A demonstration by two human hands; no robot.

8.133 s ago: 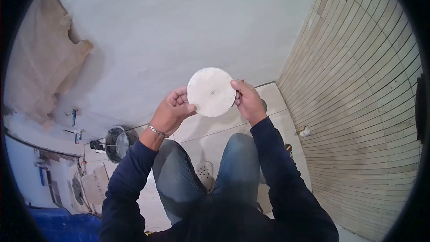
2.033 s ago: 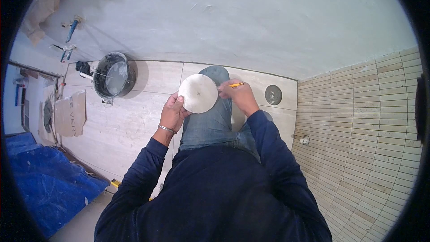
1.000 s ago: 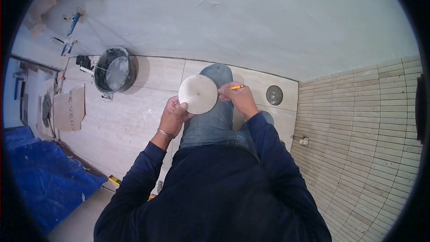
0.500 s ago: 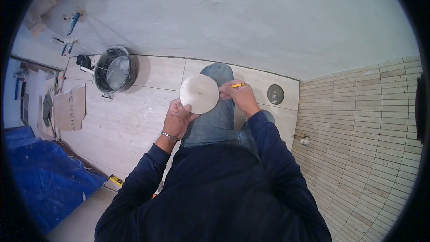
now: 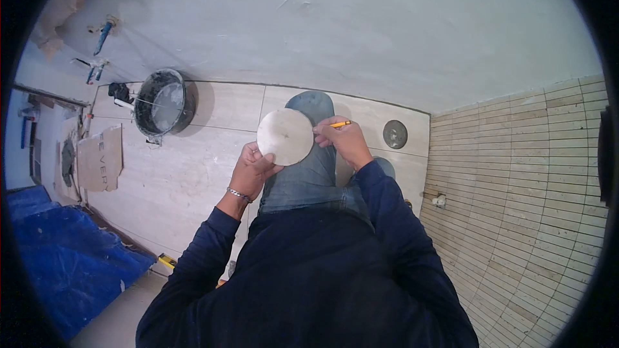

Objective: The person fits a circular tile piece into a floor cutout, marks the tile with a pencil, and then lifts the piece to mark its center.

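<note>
A round, off-white disc [image 5: 284,142], perhaps cut from tile, is held above my jeans-clad knee [image 5: 313,102]. It carries a small dark mark near its centre. My left hand [image 5: 253,169] grips its lower left edge, thumb on the upper face and fingers reaching underneath. At the disc's right edge, my right hand [image 5: 347,142] is closed around a yellow pencil [image 5: 340,124]. The pencil's front end is between the fingertips, right beside the rim.
A black bucket [image 5: 187,113] with greyish contents stands by the plastered wall [image 5: 387,32]. On the tiled floor [image 5: 174,187] lie a round grey disc [image 5: 395,135], cardboard [image 5: 101,160], a blue sheet [image 5: 71,251] and a yellow level [image 5: 167,261]. Narrow tiles cover the right wall [image 5: 509,200].
The view has shifted very slightly. Both hands keep nearly the same place on the disc and the pencil, with no grip changed.
</note>
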